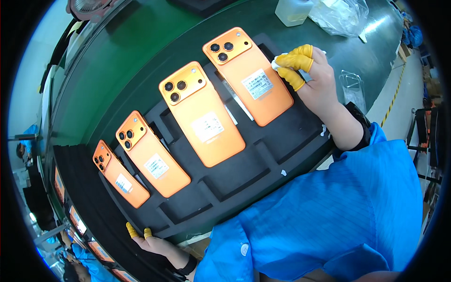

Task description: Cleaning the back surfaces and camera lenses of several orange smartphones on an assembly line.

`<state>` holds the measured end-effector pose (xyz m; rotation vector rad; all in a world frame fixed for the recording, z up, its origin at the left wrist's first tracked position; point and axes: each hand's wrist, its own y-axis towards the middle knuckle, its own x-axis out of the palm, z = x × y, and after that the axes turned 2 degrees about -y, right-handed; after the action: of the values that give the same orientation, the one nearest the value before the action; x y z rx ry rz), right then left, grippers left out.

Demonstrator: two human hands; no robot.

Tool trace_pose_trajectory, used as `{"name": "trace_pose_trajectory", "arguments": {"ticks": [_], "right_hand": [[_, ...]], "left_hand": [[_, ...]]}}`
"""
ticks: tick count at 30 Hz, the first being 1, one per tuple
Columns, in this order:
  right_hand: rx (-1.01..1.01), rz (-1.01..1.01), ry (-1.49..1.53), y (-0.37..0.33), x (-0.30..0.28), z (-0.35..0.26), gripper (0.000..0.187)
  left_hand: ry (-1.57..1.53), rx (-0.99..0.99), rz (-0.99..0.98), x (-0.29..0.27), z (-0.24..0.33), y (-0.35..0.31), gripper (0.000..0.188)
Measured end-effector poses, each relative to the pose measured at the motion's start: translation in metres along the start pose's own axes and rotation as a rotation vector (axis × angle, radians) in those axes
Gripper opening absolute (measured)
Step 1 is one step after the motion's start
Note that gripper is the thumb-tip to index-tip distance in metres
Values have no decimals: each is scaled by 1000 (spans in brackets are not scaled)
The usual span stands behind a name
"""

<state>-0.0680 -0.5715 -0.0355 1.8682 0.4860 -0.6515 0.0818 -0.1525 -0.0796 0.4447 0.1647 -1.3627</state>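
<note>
Four orange phones lie backs up in a slanting row on a black foam tray (244,181): the far-right phone (263,101), a second phone (221,145), a third phone (169,181) and the leftmost phone (134,195). Each bears a white printed label and a raised camera block. My right hand (312,77), yellow cots on its fingers, pinches a crumpled white wipe (275,63) against the right edge of the far-right phone. Down at the tray's near-left corner, my left hand (148,240) rests with two yellow-cotted fingertips apart, holding nothing visible.
The tray sits on a dark green table (376,70). Toward the back right stand a translucent jug (292,11) and a clear plastic bag (340,16). A wire stand (352,84) is beyond my right wrist. Black cloth (84,188) borders the left side; more phones lie past it.
</note>
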Motion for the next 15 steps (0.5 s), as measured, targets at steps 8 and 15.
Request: {"name": "trace_pose_trajectory", "arguments": {"ticks": [8, 15], "right_hand": [[73, -18, 5, -3, 2, 1, 16], [197, -59, 92, -6, 3, 3, 16]], "left_hand": [[-33, 18, -26, -3, -3, 0, 52], [-5, 14, -15, 4, 6, -3, 50]]}}
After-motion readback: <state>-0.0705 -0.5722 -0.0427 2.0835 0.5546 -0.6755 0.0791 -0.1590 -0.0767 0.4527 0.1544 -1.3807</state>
